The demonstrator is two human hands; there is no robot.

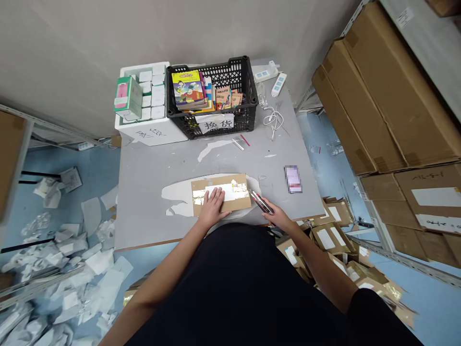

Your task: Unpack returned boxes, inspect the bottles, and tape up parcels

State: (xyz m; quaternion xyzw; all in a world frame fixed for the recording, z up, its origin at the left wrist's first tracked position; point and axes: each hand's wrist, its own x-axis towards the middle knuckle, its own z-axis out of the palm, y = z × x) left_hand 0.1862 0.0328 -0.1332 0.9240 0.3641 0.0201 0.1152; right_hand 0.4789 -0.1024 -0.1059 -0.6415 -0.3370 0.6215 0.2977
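A flat brown cardboard box [237,203] with a white label and shiny tape lies near the front edge of the grey table [144,168]. Pressing on its left part is my left hand [212,206], fingers laid out flat. My right hand [274,214] is wrapped round the handle of a dark utility knife [262,202] with red markings. The knife points up and left, its front end close to the box's right edge. Whether the blade touches the cardboard is too small to tell.
A black crate [248,103] of books and a white foam box [153,132] of small cartons stand at the back. Power strips [278,85], a white cable [273,119] and a phone [293,179] lie at right. Cardboard and paper scraps [104,262] cover the floor.
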